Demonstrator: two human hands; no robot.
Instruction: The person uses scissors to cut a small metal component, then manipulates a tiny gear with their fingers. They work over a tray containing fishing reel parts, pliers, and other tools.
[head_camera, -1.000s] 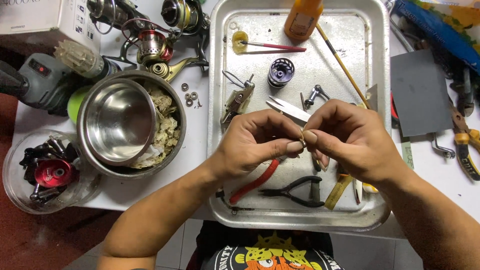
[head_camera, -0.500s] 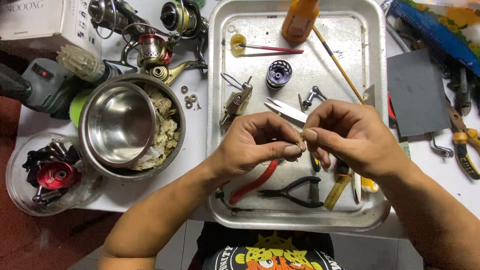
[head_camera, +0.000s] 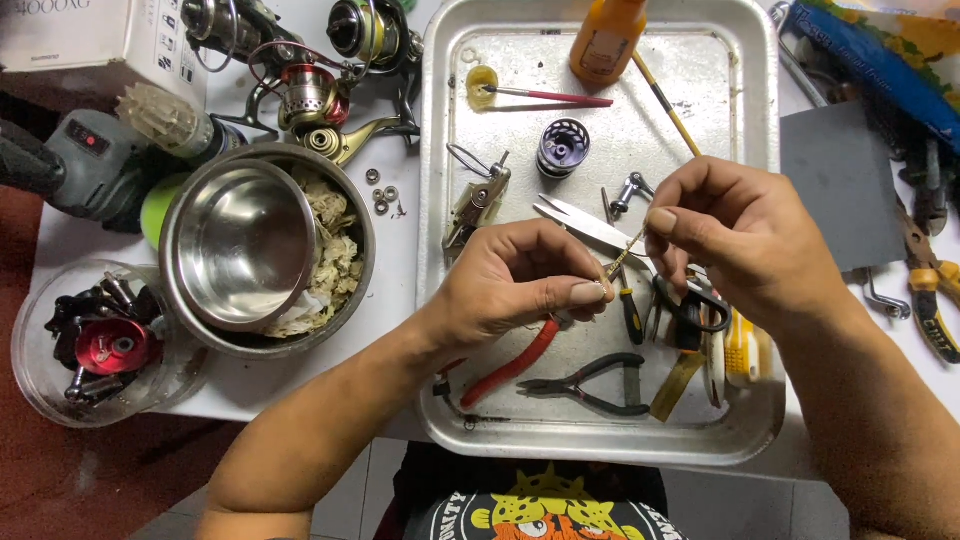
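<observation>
- A thin, pale metal pin (head_camera: 622, 254) is pinched between both hands above the middle of the metal tray (head_camera: 440, 300); it runs on a slant from lower left to upper right, and what kind of part it is cannot be told.
- The left hand (head_camera: 520, 280) is curled, thumb and forefinger pressed on the pin's lower end.
- The right hand (head_camera: 745, 240) grips the upper end between thumb and fingertip, its other fingers folded.
- Under the hands, on the tray, lie scissors (head_camera: 585, 222) with blades pointing left, a small dark-handled screwdriver (head_camera: 628, 305), red-handled pliers (head_camera: 510, 365) and black-handled pliers (head_camera: 590, 385).
- Farther up the tray stand a dark purple spool (head_camera: 562, 147) and an orange bottle (head_camera: 606, 40); a red-handled brush (head_camera: 545, 96) rests with its tip in a yellowish dab, and a wire-armed metal part (head_camera: 475, 195) lies beside the left wrist's side.
- Right of the pliers lie yellow and white flat pieces (head_camera: 740, 350), partly hidden by the right hand.
- Left of the tray, on the white bench (head_camera: 400, 270), a steel bowl (head_camera: 240, 245) sits inside a larger bowl (head_camera: 345, 300) lined with crumpled paper (head_camera: 330, 255).
- A clear tub (head_camera: 40, 380) holds a red reel part and dark pieces; fishing reels (head_camera: 320, 100) lie above the bowls.
- At the right edge rest yellow-handled pliers (head_camera: 930, 300) beside a grey sheet (head_camera: 840, 180).
</observation>
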